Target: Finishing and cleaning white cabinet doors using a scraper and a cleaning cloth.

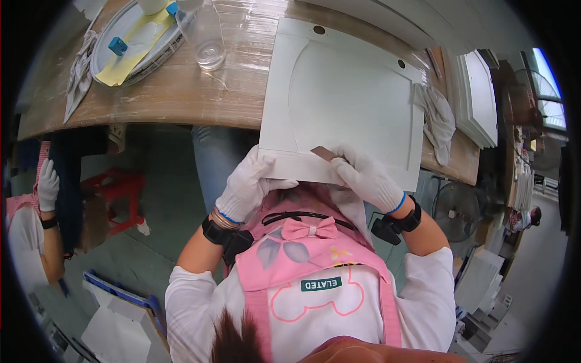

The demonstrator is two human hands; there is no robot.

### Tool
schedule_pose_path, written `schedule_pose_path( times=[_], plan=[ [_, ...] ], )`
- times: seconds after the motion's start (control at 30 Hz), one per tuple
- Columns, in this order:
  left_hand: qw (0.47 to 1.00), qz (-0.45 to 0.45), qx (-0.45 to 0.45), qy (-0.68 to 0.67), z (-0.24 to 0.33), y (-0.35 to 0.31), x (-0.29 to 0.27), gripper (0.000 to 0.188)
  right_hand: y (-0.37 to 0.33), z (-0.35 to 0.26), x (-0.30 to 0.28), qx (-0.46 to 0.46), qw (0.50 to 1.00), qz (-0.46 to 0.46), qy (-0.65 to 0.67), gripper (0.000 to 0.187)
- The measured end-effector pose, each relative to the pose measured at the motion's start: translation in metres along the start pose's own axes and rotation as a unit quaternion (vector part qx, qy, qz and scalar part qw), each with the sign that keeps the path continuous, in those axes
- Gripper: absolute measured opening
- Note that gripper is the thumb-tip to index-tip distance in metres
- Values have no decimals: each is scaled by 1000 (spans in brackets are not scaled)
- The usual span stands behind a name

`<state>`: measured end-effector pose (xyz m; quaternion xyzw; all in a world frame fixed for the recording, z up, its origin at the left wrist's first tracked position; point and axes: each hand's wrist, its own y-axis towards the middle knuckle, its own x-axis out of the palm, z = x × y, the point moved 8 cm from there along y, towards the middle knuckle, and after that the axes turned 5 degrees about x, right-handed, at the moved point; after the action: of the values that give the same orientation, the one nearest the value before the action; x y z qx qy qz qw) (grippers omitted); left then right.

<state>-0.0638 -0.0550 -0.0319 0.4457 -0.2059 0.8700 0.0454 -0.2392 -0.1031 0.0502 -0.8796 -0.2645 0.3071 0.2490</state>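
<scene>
Because the white panel (351, 100) seems stiff, its edge suits the pinching left hand (245, 187), while the right hand (366, 175) pinches a brown strip (322, 152).

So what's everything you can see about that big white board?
The white board looks smooth, perhaps painted, and roughly rectangular. Its middle seems sunken, with a curved left border and two dark round holes near its far edge. It lies on the brown table, its near end sticking out past the edge. The left hand holds its near left corner; the right hand, pinching a flat brown piece, is at its near edge. A cloth seems to touch its right side.
</scene>
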Motion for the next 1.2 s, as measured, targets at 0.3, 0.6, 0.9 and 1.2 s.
schedule_pose_path(
  times=[0.3, 0.6, 0.9, 1.2],
  plan=[
    [989, -112, -38, 84, -15, -7, -3, 48, 6, 9, 25, -10, 999, 35, 26, 42],
    [995, -72, 8, 76, -17, -7, -7, 51, 18, -2, 21, 38, 998, 20, -41, 38],
    [993, -81, 7, 84, -15, -5, -6, 54, 23, -2, 16, 38, 998, 12, -45, 36],
    [993, -44, 15, 105, -19, -7, -11, 55, 25, -5, 13, -7, 998, 24, -64, 37]
  ],
)
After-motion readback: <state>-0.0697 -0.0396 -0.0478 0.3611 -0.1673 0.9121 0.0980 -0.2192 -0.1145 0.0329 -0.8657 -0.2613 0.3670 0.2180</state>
